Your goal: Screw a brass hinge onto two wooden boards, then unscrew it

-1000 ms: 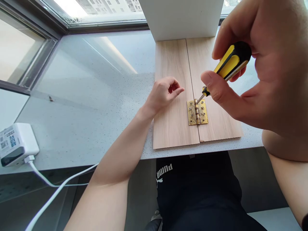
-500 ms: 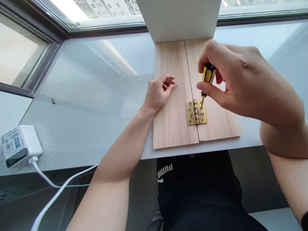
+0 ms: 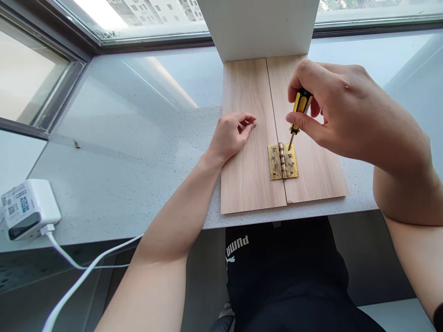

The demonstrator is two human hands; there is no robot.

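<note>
Two light wood boards, the left board (image 3: 247,180) and the right board (image 3: 321,182), lie side by side with a narrow seam between them. A worn brass hinge (image 3: 283,161) straddles that seam near the front, with screw heads showing in its leaves. My right hand (image 3: 332,106) grips a screwdriver (image 3: 302,103) with a yellow and black handle; its tip points down at the upper part of the hinge's right leaf. Over the left board, my left hand (image 3: 235,131) pinches a small screw (image 3: 254,125) between thumb and fingertips.
A white panel (image 3: 266,30) stands upright at the boards' far end. On the speckled white countertop (image 3: 155,152), a white charger block (image 3: 31,210) with a cable (image 3: 86,276) sits at the left. Windows run along the back and left.
The screwdriver tip has shifted slightly up and away from a screw in the hinge's right leaf. My left hand has moved a little to the right with the screw.
</note>
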